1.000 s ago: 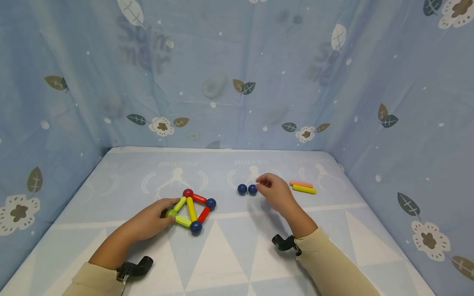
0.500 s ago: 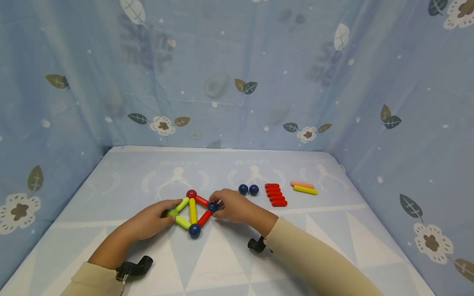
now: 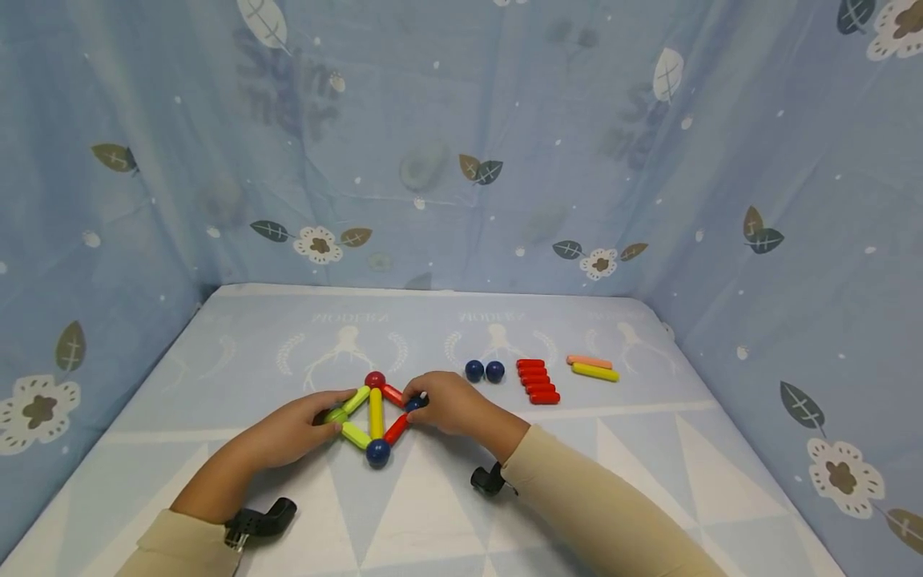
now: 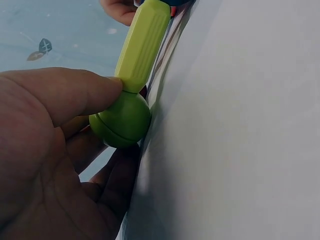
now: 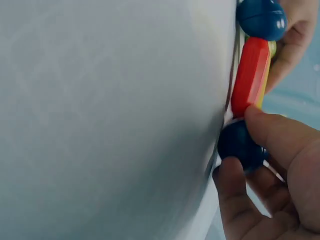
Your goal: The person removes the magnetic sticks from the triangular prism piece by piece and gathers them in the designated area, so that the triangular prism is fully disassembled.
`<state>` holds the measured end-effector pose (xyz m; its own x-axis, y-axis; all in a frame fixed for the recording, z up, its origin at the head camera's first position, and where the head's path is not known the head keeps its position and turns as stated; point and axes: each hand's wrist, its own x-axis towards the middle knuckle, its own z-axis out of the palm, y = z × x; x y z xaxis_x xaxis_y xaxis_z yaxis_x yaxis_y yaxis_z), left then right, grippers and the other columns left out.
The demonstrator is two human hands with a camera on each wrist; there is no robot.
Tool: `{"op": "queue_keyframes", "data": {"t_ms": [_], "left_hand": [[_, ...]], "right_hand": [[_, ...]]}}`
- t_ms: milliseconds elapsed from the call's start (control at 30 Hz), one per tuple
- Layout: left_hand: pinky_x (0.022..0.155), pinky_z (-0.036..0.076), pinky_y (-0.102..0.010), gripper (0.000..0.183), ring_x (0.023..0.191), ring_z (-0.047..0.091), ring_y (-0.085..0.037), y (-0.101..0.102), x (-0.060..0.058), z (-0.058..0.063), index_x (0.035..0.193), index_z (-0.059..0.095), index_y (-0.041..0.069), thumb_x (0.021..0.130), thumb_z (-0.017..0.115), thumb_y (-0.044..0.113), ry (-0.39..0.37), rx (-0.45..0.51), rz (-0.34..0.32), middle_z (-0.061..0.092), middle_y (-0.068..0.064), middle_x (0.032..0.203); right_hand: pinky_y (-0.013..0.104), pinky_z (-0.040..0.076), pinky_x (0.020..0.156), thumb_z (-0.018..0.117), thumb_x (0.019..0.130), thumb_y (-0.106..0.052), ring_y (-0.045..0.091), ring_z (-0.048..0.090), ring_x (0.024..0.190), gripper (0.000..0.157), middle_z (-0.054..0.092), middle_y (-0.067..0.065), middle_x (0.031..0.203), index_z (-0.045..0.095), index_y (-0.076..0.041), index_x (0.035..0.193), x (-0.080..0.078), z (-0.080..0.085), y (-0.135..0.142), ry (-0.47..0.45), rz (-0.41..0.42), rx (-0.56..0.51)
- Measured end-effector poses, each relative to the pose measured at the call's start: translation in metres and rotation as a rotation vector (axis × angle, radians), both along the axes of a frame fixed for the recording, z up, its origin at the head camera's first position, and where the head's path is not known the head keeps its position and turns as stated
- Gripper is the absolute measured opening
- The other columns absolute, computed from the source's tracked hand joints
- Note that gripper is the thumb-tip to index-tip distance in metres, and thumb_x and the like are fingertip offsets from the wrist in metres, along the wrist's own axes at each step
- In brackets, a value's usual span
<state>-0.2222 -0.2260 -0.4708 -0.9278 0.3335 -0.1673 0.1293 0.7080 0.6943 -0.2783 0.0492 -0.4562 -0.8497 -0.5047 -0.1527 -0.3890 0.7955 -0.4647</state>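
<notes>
A flat diamond of magnetic rods and balls lies on the table, with a yellow rod (image 3: 376, 414) across its middle. My left hand (image 3: 292, 433) holds the green ball (image 4: 120, 122) at its left corner, thumb by the lime rod (image 4: 143, 45). At the right corner my right hand (image 3: 454, 405) pinches a blue ball (image 5: 240, 142); the thumb touches the end of a red rod (image 5: 251, 75). A red ball (image 3: 374, 380) forms the far corner, another blue ball (image 3: 378, 453) the near one. Fingers partly hide both held balls in the head view.
Two loose blue balls (image 3: 494, 372) lie beyond the right hand. Right of them is a row of several red rods (image 3: 538, 380), then an orange rod (image 3: 590, 361) beside a yellow rod (image 3: 595, 373). Patterned blue curtains (image 3: 447, 144) surround the cloth-covered table (image 3: 433, 513).
My right hand has moved left from beside the loose blue balls to the diamond's right corner ball and taken hold of it. The left hand has stayed at the green ball.
</notes>
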Motion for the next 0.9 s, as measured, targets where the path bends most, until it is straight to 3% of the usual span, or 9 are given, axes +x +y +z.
{"op": "queue_keyframes", "data": {"t_ms": [300, 633, 900], "left_hand": [[0.117, 0.034, -0.067, 0.058, 0.151, 0.037, -0.044, 0.001, 0.001, 0.000, 0.160, 0.046, 0.019, 0.105, 0.064, 0.022, -0.001, 0.004, -0.005, 0.045, -0.016, 0.162], [0.113, 0.040, -0.065, 0.059, 0.146, 0.045, -0.042, -0.001, 0.000, 0.001, 0.154, 0.054, 0.019, 0.099, 0.073, 0.026, 0.009, -0.026, 0.051, 0.052, -0.016, 0.156], [0.113, 0.041, -0.065, 0.057, 0.146, 0.045, -0.042, -0.002, 0.000, 0.000, 0.153, 0.056, 0.019, 0.099, 0.073, 0.029, 0.018, -0.020, 0.045, 0.053, -0.015, 0.155]], "right_hand": [[0.031, 0.055, 0.090, 0.084, 0.091, -0.029, 0.012, 0.059, 0.097, 0.021, 0.070, -0.011, 0.110, 0.078, -0.030, 0.112, 0.005, 0.003, 0.006, -0.016, -0.059, -0.005], [0.039, 0.056, 0.096, 0.082, 0.093, -0.027, 0.015, 0.061, 0.105, 0.028, 0.070, -0.008, 0.118, 0.074, -0.027, 0.119, 0.004, 0.002, 0.042, -0.072, -0.133, -0.127], [0.041, 0.058, 0.092, 0.082, 0.093, -0.029, 0.020, 0.065, 0.110, 0.033, 0.070, -0.002, 0.123, 0.073, -0.025, 0.124, -0.001, 0.000, 0.075, -0.074, -0.226, -0.201]]}}
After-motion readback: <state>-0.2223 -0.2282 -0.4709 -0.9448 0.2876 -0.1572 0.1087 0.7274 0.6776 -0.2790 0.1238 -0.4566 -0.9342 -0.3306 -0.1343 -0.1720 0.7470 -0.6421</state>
